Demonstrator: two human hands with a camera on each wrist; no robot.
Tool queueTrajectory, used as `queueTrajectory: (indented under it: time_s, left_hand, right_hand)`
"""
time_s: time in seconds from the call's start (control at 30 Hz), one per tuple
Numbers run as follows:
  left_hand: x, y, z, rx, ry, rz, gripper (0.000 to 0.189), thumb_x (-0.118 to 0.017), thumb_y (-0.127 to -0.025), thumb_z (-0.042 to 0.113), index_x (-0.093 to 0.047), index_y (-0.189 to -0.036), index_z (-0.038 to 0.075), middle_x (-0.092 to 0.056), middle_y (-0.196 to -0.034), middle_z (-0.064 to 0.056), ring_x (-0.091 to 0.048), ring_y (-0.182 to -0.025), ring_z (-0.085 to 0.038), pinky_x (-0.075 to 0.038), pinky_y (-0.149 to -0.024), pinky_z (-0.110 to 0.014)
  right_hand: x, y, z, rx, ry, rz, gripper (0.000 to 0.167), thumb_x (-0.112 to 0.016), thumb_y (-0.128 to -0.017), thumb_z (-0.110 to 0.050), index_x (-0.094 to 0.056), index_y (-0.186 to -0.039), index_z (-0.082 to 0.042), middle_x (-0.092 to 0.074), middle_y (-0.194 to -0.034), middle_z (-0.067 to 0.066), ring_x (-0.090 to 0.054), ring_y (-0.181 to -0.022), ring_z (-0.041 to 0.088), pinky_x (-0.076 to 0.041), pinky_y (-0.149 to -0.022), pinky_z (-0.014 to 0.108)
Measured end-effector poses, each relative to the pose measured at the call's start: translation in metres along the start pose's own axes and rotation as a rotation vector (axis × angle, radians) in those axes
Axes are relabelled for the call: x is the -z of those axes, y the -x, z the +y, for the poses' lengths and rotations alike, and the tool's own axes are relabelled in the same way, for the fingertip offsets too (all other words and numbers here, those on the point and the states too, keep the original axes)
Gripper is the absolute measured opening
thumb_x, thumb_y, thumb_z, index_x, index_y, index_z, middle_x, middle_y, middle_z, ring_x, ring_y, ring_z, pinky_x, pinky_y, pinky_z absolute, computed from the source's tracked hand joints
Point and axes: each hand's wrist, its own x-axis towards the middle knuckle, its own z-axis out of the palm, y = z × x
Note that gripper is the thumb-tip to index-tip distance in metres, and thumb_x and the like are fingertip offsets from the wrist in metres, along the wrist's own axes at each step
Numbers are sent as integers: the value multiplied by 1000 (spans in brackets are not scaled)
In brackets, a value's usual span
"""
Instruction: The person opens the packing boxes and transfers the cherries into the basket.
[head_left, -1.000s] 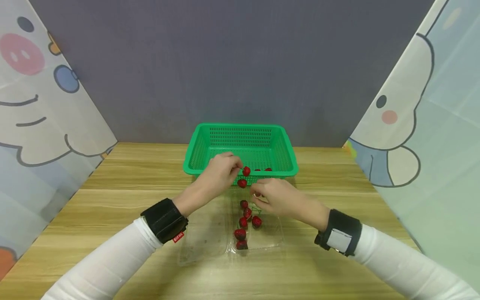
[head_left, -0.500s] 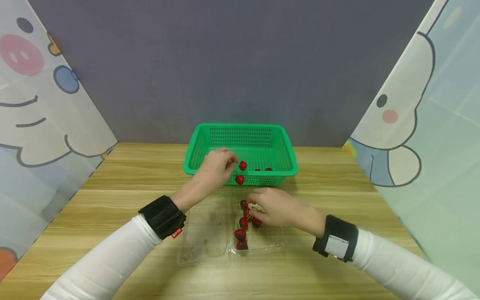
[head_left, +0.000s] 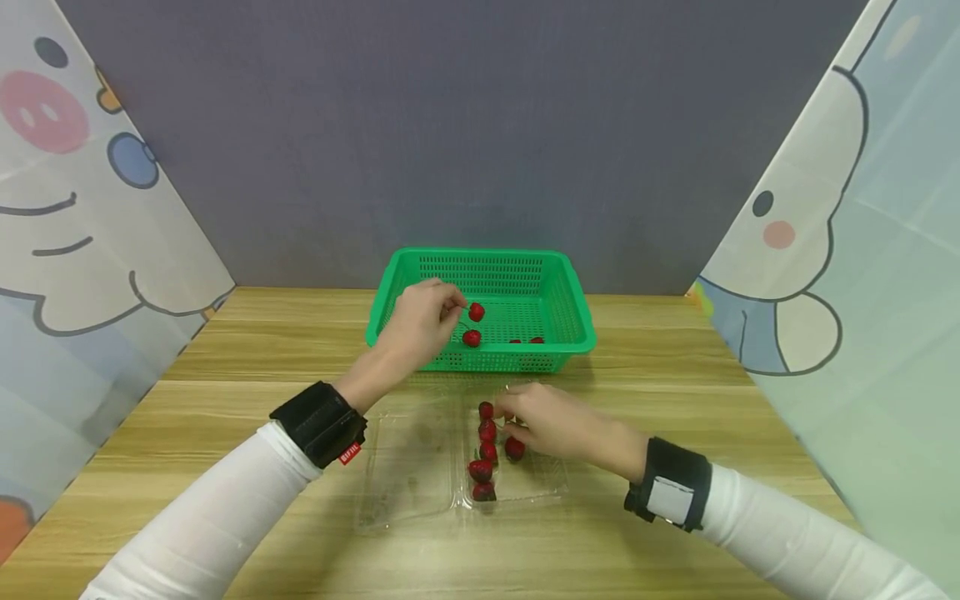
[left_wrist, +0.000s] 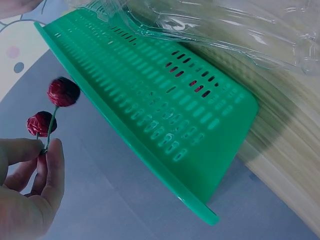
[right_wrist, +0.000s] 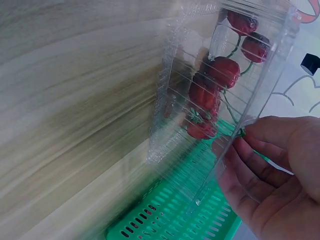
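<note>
Over the front part of the green basket (head_left: 574, 302), my left hand (head_left: 420, 323) pinches the green stems of a pair of red cherries (left_wrist: 64, 92). Both cherries dangle free of the fingers, stems meeting at the fingertips in the left wrist view. My right hand (head_left: 553, 419) reaches into the clear plastic clamshell box (head_left: 412, 471), beside a row of several dark red cherries (head_left: 481, 471). In the right wrist view its thumb and forefinger pinch a thin green stem (right_wrist: 243, 132) at the box's side. One cherry (head_left: 514, 448) lies just below that hand.
A couple of cherries (head_left: 537, 340) lie inside the basket near its front wall. The box's lid half lies flat on the wooden table (head_left: 285, 350), left of the cherries. A grey panel (head_left: 480, 125) rises behind, with cartoon-printed sheets at both sides.
My left hand has moved back and slightly left, carrying its cherries over the basket's rim. My right hand has come down toward the box, where some cherries have shifted slightly.
</note>
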Motion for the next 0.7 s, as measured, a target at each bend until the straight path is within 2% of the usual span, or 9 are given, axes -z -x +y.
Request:
queueTrajectory:
  time_s: [0.27,0.43,0.7]
  left_hand:
    - [3,-3,-10,11,-14,38,13,-64,-98,-2,-76,-104,-1,-69,-97,-14,-66,-85,-25,-57,-73,-35]
    - [3,-4,-15,47,-12,31,12,-64,-99,-2,-75,-105,-1,-68,-98,-14,-66,-87,-26,-57,-74,-36]
    - [1,-6,-27,55,-23,41,14,-62,-99,-3,-75,-104,-2,-71,-98,-16,-66,-90,-28,-57,-76,-38]
  right_hand:
    - [-2,0,1,-15,-14,-4,10,-76,-92,0,-73,-101,-3,-72,-95,6,-68,-85,12,-56,-72,24]
    - [-2,0,1,-15,16,-10,10,-75,-91,1,-73,-100,-4,-73,-96,6,-69,-87,13,-56,-73,25]
    - [-4,0,1,-5,3,-2,11,-74,-90,4,-73,-95,-6,-71,-90,0,-65,-81,8,-54,-70,23]
